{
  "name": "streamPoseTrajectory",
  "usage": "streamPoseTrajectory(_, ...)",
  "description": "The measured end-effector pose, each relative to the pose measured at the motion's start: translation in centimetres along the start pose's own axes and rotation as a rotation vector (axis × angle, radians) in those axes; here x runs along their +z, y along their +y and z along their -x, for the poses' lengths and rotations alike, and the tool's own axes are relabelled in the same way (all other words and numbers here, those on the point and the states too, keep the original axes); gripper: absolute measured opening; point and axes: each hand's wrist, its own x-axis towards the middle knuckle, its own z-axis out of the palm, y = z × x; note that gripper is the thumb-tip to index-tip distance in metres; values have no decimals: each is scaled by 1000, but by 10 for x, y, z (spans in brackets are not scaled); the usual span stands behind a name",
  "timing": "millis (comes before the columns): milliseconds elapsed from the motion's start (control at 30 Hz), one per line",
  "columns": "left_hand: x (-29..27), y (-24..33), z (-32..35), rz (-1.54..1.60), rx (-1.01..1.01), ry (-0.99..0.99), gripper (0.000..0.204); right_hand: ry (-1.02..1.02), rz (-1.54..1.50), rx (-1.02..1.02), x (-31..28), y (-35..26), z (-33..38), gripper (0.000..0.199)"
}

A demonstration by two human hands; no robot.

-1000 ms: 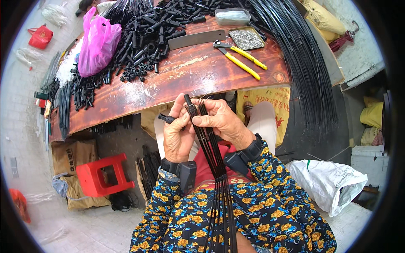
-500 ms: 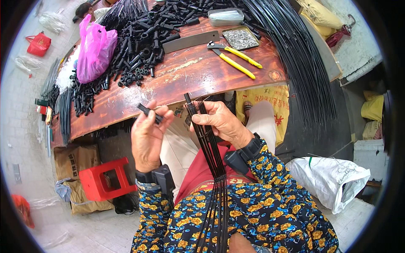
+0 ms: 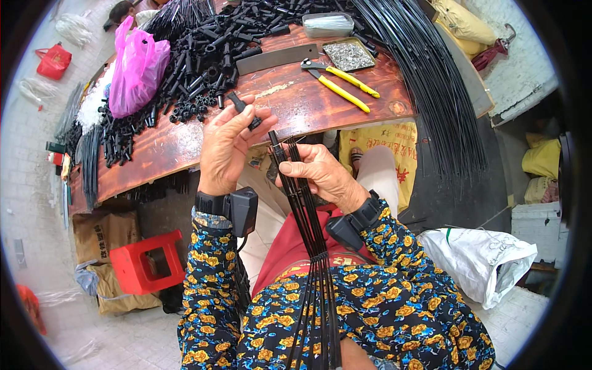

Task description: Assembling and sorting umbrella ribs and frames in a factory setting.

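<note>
One bundle of black rods [image 3: 306, 216] upright in right hand [image 3: 320, 176], tips toward table; left hand [image 3: 225, 145] pinching black connector [image 3: 242, 108].

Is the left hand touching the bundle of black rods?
Apart. The head view shows the left hand pinching a small black piece, with table visible between it and the rods.

Pliers [image 3: 341, 83] on table [image 3: 308, 111], tray [image 3: 349, 55] behind, plastic bag [image 3: 137, 71] left.
</note>
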Motion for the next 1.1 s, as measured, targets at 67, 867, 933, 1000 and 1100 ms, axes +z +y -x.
streamPoseTrajectory(67,4,0,1,29,-25,-15,30,1,23,-2,3,-1,0,26)
streamPoseTrajectory(867,-3,-15,18,96,-78,-167,43,38,148,-13,16,-1,3,23)
streamPoseTrajectory(933,-4,-20,18,121,-85,-130,43,56,154,-17,17,-1,4,24)
streamPoseTrajectory(1000,-4,-23,17,147,-91,-89,43,50,164,-9,19,-5,6,24)
streamPoseTrajectory(1100,-5,-25,15,60,-77,-30,40,46,171,3,22,-11,9,25)
